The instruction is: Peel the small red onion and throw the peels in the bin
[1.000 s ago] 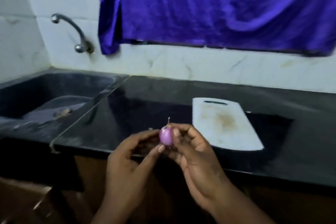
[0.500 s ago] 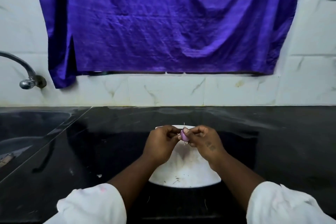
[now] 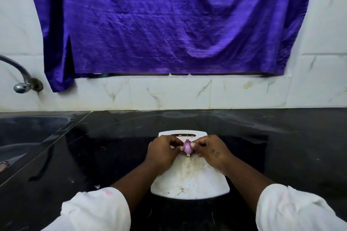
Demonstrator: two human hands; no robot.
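1. Onion (image 3: 188, 146): small, pinkish-purple and glossy, held up between both hands over the far half of the white cutting board (image 3: 189, 180); a thin dry stalk sticks up from its top and a pale root tuft shows at its bottom.
2. White sleeves (image 3: 97, 210) fill the near corners; both bare forearms reach forward over the black countertop (image 3: 116, 155).
3. Left hand (image 3: 163, 153) pinches the onion's left side with curled fingers; right hand (image 3: 210, 151) grips its right side with thumb and fingertips; both hands are closed on the onion, their fingertips touching it.
4. Cutting board lies flat on the countertop, its near edge rounded; small scraps and brown stains dot its surface; a dark handle slot (image 3: 185, 135) shows at its far edge, just beyond the hands.
5. Dark sink (image 3: 32, 133) sits to the left, set into the countertop; a curved metal tap (image 3: 20, 80) comes out of the wall above it.
6. White marble-patterned tiles (image 3: 169, 93) form the wall behind the countertop; a large creased purple cloth (image 3: 169, 24) hangs over the tiles, its lower edge well above the counter.
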